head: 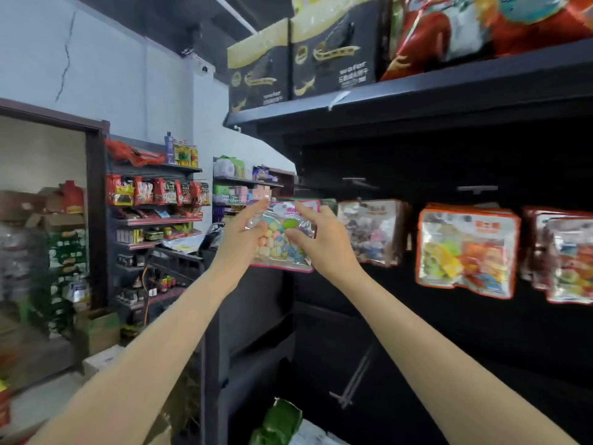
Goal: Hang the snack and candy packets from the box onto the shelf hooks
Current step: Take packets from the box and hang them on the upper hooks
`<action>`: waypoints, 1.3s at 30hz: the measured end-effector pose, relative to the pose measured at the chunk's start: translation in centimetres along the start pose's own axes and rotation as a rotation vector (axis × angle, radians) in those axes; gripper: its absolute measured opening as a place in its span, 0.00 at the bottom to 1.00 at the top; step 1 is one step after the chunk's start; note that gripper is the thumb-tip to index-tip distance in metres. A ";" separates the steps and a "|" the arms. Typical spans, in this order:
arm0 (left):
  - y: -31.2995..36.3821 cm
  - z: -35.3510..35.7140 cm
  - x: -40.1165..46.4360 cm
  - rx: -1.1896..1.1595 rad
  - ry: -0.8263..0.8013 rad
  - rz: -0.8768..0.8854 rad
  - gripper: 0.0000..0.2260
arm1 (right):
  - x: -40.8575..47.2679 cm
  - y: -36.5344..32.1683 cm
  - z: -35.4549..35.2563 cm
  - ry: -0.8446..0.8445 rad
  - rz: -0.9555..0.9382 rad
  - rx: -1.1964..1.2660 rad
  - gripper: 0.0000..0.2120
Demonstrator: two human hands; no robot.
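**both hands hold a candy packet up at the dark shelf**

the left hand [239, 234] and the right hand [321, 239] are raised together in front of the dark shelf unit [449, 101], and between them they hold one clear candy packet [282, 242] with a pink edge, filled with pastel round sweets. the left grip is closed on the packet's left side, thumb across the front and a finger reaching up along its top left corner. the right grip is closed on the right side, thumb pressed on the front and the index finger stretched up to the pink header. the packet is upright, slightly tilted, and its top edge sits at the level of the hanging row.

just right of the right grip hangs a bunch of clear packets [372, 232] with a reddish edge, almost touching the held one; whether the held packet is already on a hook cannot be told, as the hook there is hidden. further right hang orange-edged packets [468, 252] with bright sweets, and past them another red-edged stack [564, 255] at the frame's edge. above and to the right of the grips two bare hooks [359, 181] stick out of the dark back panel.

high above the hands, the top shelf carries black wafer boxes [298, 59] and a red bag [481, 27]. below the forearms a green packet [282, 422] shows at the bottom. left of the left grip, well apart, stand other shelves of goods [154, 200].
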State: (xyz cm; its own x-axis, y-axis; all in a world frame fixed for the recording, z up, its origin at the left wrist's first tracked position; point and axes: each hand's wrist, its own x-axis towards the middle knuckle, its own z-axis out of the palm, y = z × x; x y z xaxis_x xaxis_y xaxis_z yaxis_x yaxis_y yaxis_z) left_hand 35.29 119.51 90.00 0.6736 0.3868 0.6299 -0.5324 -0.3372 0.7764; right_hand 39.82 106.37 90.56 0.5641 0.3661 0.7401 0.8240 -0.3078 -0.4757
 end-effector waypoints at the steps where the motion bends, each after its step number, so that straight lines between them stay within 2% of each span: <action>1: -0.4 -0.9 1.2 0.011 0.001 0.011 0.19 | 1.2 -0.2 1.1 0.021 -0.007 -0.006 0.26; 6: -2.6 -2.9 6.1 0.030 -0.047 0.032 0.19 | 5.1 0.0 4.3 0.092 0.013 -0.047 0.25; 14: -5.0 -2.5 8.6 0.001 -0.110 0.002 0.19 | 6.2 1.8 6.4 0.139 0.114 -0.068 0.25; 23: -5.1 -2.2 9.0 -0.080 -0.098 0.077 0.18 | 6.5 2.2 6.5 0.310 -0.024 -0.084 0.23; 27: -5.3 -1.7 9.7 -0.012 -0.106 0.022 0.18 | 7.2 2.5 6.4 0.285 0.065 -0.071 0.23; 35: -6.8 -1.6 10.9 -0.005 -0.110 -0.080 0.20 | 7.9 3.4 6.5 0.171 0.113 -0.146 0.25; 39: -7.4 -0.3 11.8 0.216 -0.155 -0.031 0.23 | 7.9 4.6 6.5 0.144 0.113 -0.265 0.25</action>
State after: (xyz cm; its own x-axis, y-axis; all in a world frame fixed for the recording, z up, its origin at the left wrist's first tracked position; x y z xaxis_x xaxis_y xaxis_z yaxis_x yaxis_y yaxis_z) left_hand 47.08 126.84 91.67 0.7670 0.2696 0.5823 -0.3997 -0.5091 0.7623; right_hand 48.39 113.58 91.15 0.6224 0.1945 0.7581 0.7033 -0.5640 -0.4327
